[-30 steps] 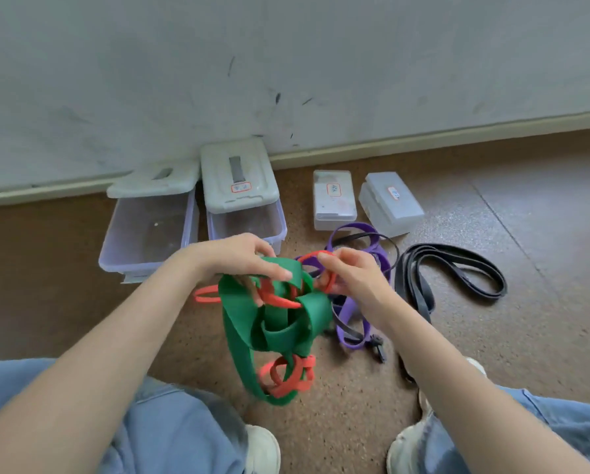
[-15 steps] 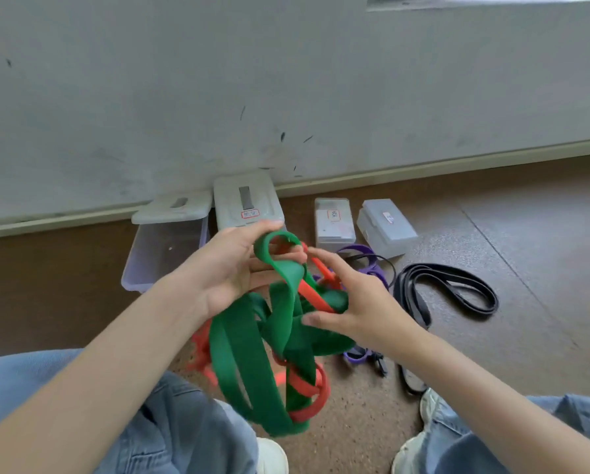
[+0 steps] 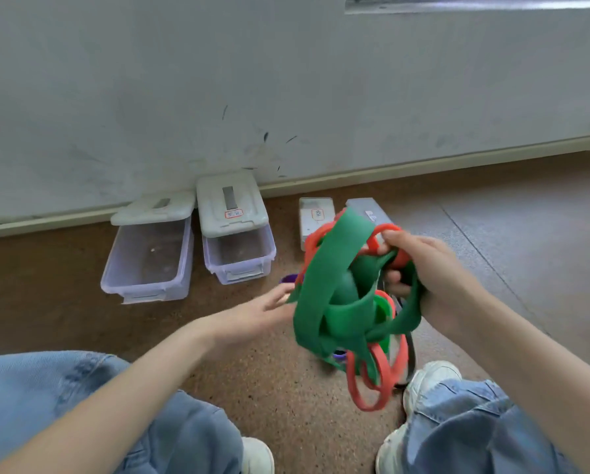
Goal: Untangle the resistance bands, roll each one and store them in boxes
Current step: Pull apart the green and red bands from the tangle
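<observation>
2 bands knotted together: right hand (image 3: pixel 434 275) is gripping the green band (image 3: pixel 334 282) and red band (image 3: pixel 379 371) aloft, I judge so loops are hanging free; left hand (image 3: pixel 252 311) is reaching in, fingers straight, holding nothing; open boxes (image 3: pixel 146 254) are waiting by the wall
</observation>
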The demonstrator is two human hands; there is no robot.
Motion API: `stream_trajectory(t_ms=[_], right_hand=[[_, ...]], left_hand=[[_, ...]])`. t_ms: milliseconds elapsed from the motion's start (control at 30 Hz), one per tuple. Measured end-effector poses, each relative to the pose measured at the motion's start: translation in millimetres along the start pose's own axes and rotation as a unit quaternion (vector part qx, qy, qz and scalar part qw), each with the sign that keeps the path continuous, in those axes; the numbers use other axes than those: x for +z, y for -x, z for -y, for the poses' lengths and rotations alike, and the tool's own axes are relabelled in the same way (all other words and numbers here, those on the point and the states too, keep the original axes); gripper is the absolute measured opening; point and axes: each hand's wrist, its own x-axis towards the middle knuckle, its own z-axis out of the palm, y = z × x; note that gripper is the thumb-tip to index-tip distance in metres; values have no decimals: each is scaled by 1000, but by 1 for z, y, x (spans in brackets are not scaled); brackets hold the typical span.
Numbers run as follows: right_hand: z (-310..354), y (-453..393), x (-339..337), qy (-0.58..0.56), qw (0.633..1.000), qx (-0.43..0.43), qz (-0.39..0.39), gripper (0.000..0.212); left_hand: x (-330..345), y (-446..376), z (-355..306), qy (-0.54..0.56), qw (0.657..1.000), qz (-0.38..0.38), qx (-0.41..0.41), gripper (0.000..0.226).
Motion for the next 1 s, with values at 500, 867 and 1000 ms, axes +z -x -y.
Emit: stream_trajectory(t_ms=[500, 867, 1000], right_hand=[[-30, 5, 9, 420, 853, -98, 292, 63], [-26, 3, 23, 64, 968, -110, 218, 16], [-9, 1, 11, -36, 978, -86, 184, 20]], left_hand=[[-5, 24, -69, 2, 961, -159, 228, 28], [-18, -2, -11, -214, 962, -149, 77, 5], [4, -12, 5, -270, 962, -33, 34, 22]])
